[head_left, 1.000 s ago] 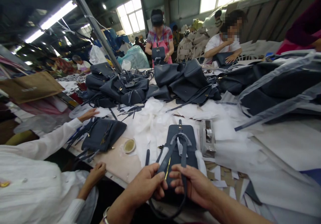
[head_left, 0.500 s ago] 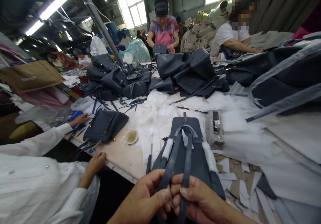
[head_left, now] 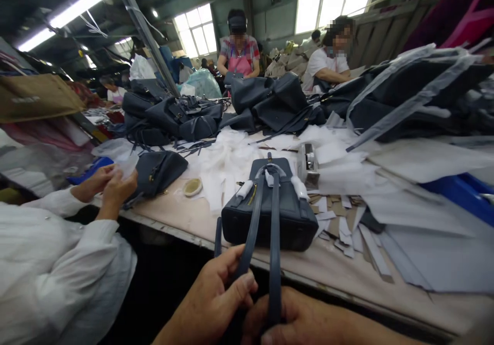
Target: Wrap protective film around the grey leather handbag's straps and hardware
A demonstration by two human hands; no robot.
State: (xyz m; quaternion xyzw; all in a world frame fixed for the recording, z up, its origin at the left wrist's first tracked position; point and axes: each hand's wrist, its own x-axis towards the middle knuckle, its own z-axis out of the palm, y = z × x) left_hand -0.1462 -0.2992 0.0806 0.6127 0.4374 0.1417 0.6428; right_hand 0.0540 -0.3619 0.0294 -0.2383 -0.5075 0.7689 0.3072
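Observation:
A dark navy backpack (head_left: 289, 206) lies on the table in front of me, its bottom facing me. Two long navy straps run from its top towards my body. My left hand (head_left: 222, 293) pinches the left strap (head_left: 255, 221) between thumb and fingers. Lower down, partly cut off by the frame's bottom edge, my right hand (head_left: 289, 316) is closed around the right strap (head_left: 275, 242). White padding (head_left: 299, 188) is wrapped around parts at both sides of the bag, and clear film covers the straps' upper ends.
At left a co-worker's hands (head_left: 111, 183) hold a thin white sheet by another navy bag (head_left: 162, 172). A small round dish (head_left: 192, 187) sits between the bags. Navy bags (head_left: 266, 98) pile up behind. Paper scraps (head_left: 343, 226) and white sheets (head_left: 436, 252) lie at right.
My hands have moved down and apart along the straps, the right one lower. More of the backpack's bottom shows. The co-worker at left now holds a white sheet.

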